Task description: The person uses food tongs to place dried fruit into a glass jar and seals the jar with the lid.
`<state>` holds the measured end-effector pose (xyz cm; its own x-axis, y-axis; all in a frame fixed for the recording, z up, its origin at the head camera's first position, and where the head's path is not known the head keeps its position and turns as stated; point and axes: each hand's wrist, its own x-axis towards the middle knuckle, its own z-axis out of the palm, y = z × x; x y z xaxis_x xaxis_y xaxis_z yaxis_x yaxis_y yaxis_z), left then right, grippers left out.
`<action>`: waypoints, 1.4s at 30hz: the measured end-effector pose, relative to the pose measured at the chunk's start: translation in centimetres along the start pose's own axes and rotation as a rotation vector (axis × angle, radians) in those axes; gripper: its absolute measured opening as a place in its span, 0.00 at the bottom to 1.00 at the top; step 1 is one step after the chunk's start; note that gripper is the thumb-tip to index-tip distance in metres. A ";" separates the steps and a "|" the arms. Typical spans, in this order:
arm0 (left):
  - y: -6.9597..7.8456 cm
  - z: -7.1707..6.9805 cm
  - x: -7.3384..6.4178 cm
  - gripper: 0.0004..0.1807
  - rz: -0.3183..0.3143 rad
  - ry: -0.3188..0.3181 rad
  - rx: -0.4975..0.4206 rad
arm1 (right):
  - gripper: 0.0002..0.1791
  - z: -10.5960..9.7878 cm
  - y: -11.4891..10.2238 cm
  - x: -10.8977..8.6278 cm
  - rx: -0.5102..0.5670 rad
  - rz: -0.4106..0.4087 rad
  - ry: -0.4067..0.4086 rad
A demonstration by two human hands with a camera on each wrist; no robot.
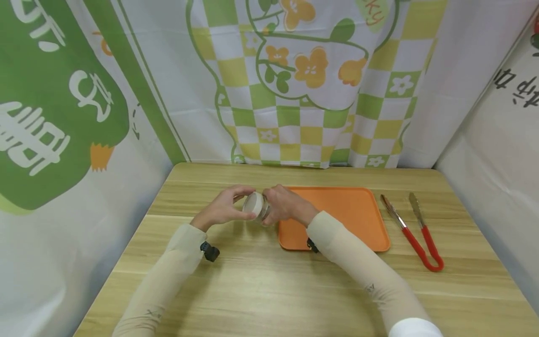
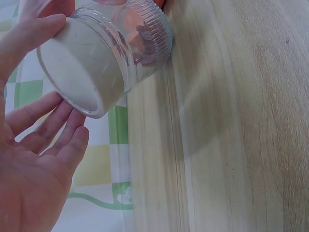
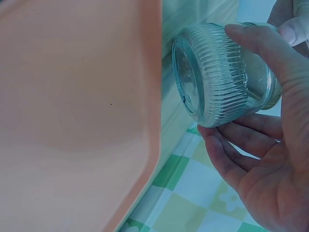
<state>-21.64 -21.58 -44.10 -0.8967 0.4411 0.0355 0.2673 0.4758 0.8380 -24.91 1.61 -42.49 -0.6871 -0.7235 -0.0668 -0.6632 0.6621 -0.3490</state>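
Observation:
Between the two hands, over the table left of the tray, a ribbed clear glass jar (image 3: 219, 77) is tipped on its side. Its round white lid (image 2: 79, 67) faces left and sits on the jar's mouth. My left hand (image 1: 224, 205) grips the lid, thumb on one edge and fingertips on the opposite edge. The right hand (image 1: 287, 204) holds the glass body from the other side, thumb above and fingers underneath. The jar's ribbed base points right, toward the tray. In the left wrist view, dark reddish shapes show through the glass.
An orange tray (image 1: 345, 215) lies flat on the wooden table (image 1: 261, 290), partly under the right forearm. Red-handled metal tongs (image 1: 425, 248) lie spread to its right. Patterned cloth (image 1: 303, 121) hangs behind the table, with more cloth at both sides.

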 end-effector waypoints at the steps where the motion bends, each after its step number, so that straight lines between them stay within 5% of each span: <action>1: 0.0 0.1 0.0 0.43 0.000 -0.002 -0.001 | 0.31 0.0 0.0 0.0 -0.002 0.002 -0.004; 20: 0.2 0.2 0.1 0.44 0.012 -0.028 0.005 | 0.31 -0.2 0.0 0.0 0.004 -0.005 -0.014; 32: -0.4 0.2 0.1 0.46 0.138 -0.083 0.075 | 0.32 0.0 0.4 -0.1 0.053 -0.013 -0.012; 42: -0.9 0.2 -0.6 0.46 -0.024 0.049 0.158 | 0.32 0.1 0.4 0.1 0.052 -0.013 -0.007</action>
<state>-21.31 -22.07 -44.96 -0.9186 0.3925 0.0466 0.2944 0.6008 0.7432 -25.20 1.74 -42.75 -0.6764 -0.7333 -0.0689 -0.6555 0.6420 -0.3977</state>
